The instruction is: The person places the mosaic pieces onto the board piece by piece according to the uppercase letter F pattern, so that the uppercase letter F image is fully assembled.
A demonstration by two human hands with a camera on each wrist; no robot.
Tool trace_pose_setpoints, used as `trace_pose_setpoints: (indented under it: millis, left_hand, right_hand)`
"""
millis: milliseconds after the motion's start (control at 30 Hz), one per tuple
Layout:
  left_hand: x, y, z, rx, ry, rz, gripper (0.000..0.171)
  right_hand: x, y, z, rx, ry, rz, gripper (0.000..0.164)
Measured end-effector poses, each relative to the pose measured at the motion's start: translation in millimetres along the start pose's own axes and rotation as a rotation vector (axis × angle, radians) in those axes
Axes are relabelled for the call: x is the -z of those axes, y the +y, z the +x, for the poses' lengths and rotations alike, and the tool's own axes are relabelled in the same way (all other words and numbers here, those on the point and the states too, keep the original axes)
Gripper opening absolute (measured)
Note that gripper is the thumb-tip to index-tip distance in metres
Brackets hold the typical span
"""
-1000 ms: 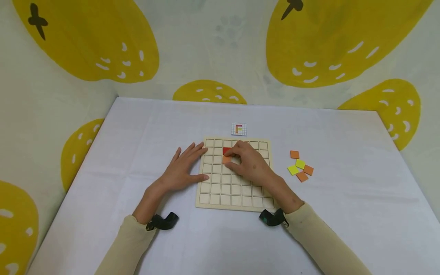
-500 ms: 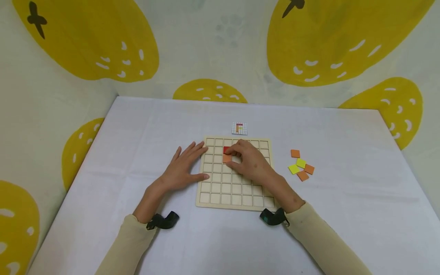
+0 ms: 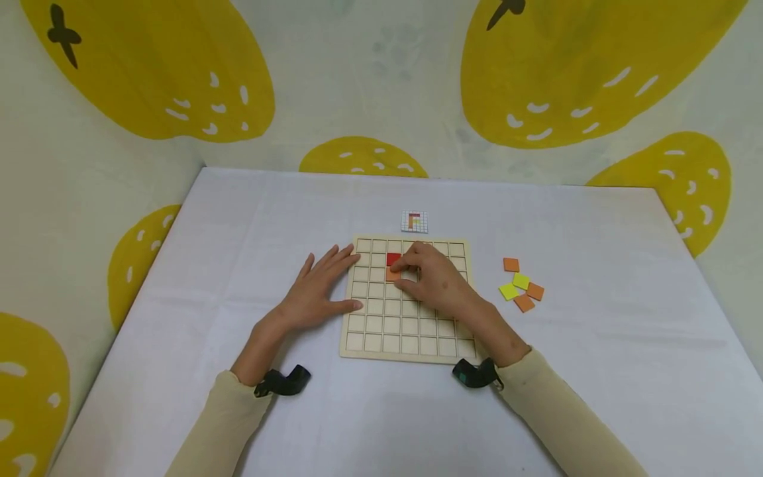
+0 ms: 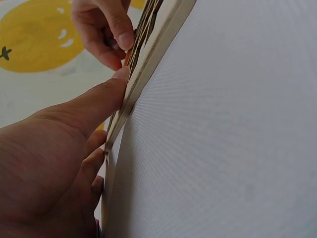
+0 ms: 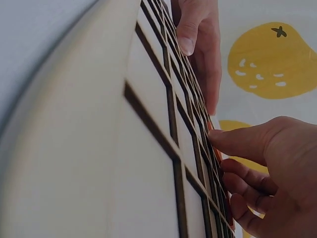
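A square wooden grid board [image 3: 365, 354] lies on the table. In one column of its upper left part, a red square tile [image 3: 393, 259] sits in a cell. Directly below it is an orange square tile [image 3: 392, 274], partly covered by fingers. My right hand [image 3: 436, 279] reaches over the board and has its thumb and curled fingertips on opposite sides of the orange tile. The right wrist view shows the thumb [image 5: 233, 139] close at the orange strip. With fingers spread, my left hand [image 3: 316, 291] rests along the board's left edge, thumb on the rim.
Right of the board lie several loose tiles, including a yellow tile [image 3: 509, 292] and an orange one [image 3: 510, 265]. A small pattern card [image 3: 414, 222] lies just beyond the board's far edge. Behind the white-covered table [image 3: 286, 205] stands a wall with yellow fruit shapes.
The right fingertips have shifted slightly toward the near side, showing more of the red tile. The left hand stays at the board's edge, and the loose tiles lie as before.
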State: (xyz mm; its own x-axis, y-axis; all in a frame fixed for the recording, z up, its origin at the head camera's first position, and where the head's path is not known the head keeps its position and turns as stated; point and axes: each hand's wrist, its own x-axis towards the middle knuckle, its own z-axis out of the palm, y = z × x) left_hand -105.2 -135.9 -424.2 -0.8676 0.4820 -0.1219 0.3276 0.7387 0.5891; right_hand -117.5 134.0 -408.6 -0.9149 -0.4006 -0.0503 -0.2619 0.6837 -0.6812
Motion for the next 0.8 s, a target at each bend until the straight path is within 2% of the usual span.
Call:
trace_pose_setpoints:
  millis: [200,400,600,800]
  left_hand:
    - [-0.2,-1.0,0.0,0.001,0.001,0.0,0.09]
    - [-0.9,-1.1,-0.6,0.008,-0.003,-0.003,0.09]
    - [-0.5,0.6,1.5,0.008,-0.004,0.001,0.09]
    - [-1.9,-0.7,0.3,0.006,0.004,-0.002,0.09]
  right_hand:
    - [4.8,0.7,-1.0,0.028,-0.009,0.051,0.02]
    - [20.0,7.7,-3.1,0.024,0.015,0.107,0.024]
    - [42.9,26.6,-8.9,0.01,0.094,0.085,0.022]
    - [58.1,46.4,-19.6,-0.033,0.121,0.084,0.019]
